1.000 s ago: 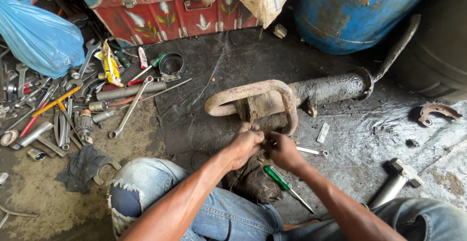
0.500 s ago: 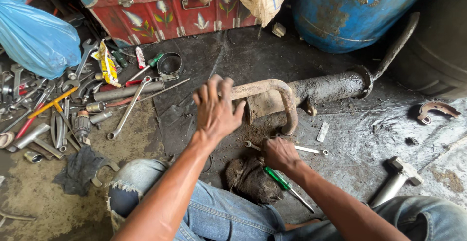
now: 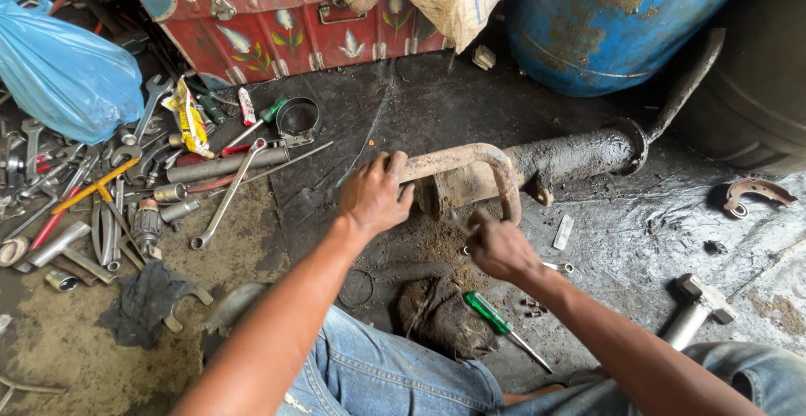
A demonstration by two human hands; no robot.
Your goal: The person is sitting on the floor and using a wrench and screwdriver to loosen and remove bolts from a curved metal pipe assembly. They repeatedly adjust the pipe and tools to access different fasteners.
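My left hand [image 3: 375, 195] is closed over the free end of the rusty bent pipe [image 3: 470, 161], which loops out of the grimy exhaust muffler [image 3: 571, 154] lying on the dark oily floor [image 3: 437, 101] in front of my knees. My right hand [image 3: 497, 246] sits just below the pipe's downward bend, near the flange; the fingers are curled tight, seemingly around a small tool or fastener, but what exactly they pinch is hidden, so I cannot tell. I judge the step in hand to be steadying the pipe with the left while the right works at the joint beneath the bend. The next move calls for a firm hold on the pipe so it does not roll, and for controlled force at the joint, since rust and grease make slipping likely. A green-handled screwdriver [image 3: 497, 322] lies just beside my right wrist, next to a dirty rag [image 3: 441, 315]. A hammer [image 3: 697, 307] rests further right. Spanners [image 3: 225, 202] and other loose tools are scattered at my left, well apart, beside a blue plastic bag [image 3: 63, 72], a red metal box [image 3: 277, 21] and a blue drum [image 3: 604, 21].
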